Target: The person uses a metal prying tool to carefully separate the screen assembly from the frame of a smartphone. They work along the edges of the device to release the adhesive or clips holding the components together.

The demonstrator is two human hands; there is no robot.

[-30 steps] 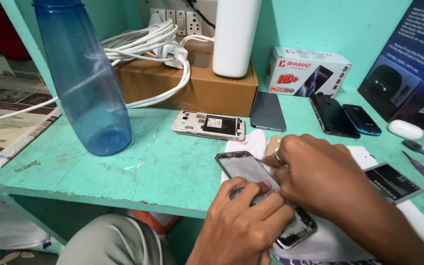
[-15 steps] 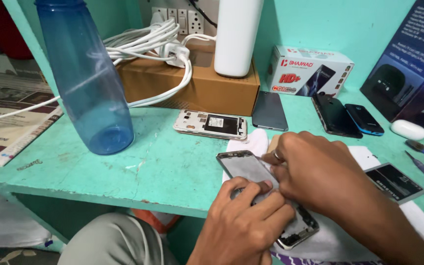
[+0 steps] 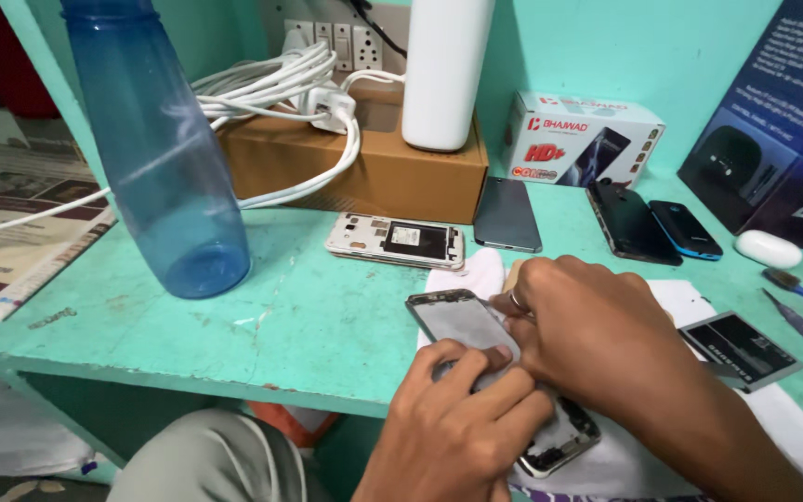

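Opened grey smartphone (image 3: 504,372) lies on white cloth (image 3: 476,274) at the green surface (image 3: 327,316) edge. Left hand (image 3: 457,428) fingers clamp its middle; right hand (image 3: 597,344) fingers press its side. Back cover off, innards exposed; loose grey battery (image 3: 739,349) nearby, reassembly undone.

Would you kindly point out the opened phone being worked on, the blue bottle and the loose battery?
opened phone (image 3: 457,321), head view, on its bare upper panel.
blue bottle (image 3: 164,177), head view, on its body.
loose battery (image 3: 739,349), head view, on its dark face.

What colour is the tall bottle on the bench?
Translucent blue bottle, seen in the head view.
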